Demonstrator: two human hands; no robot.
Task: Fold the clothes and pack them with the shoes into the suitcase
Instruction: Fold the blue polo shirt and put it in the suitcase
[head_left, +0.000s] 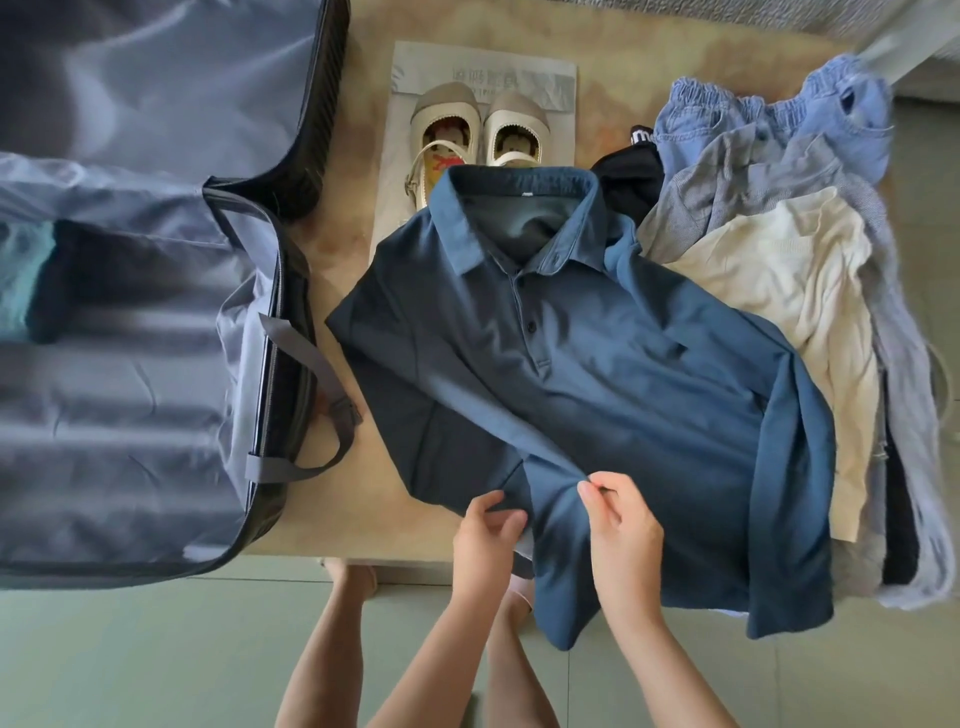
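A dark blue polo shirt (587, 364) lies face up on the beige table (337, 244), collar away from me, its right sleeve folded down along the side. My left hand (488, 540) grips the lower hem at the near table edge. My right hand (621, 525) pinches a fold of the same shirt just beside it. An open suitcase (130, 338) with grey lining fills the left side; a teal and dark folded item (31, 280) lies inside. A pair of cream shoes (478, 135) sits on a grey bag behind the collar.
A pile of clothes lies at the right: blue denim (769, 119), grey fabric (737, 182), a cream top (789, 291) and a black garment (631, 182). The suitcase strap (317, 415) hangs between suitcase and shirt. My legs stand on the green floor (130, 649) below the table edge.
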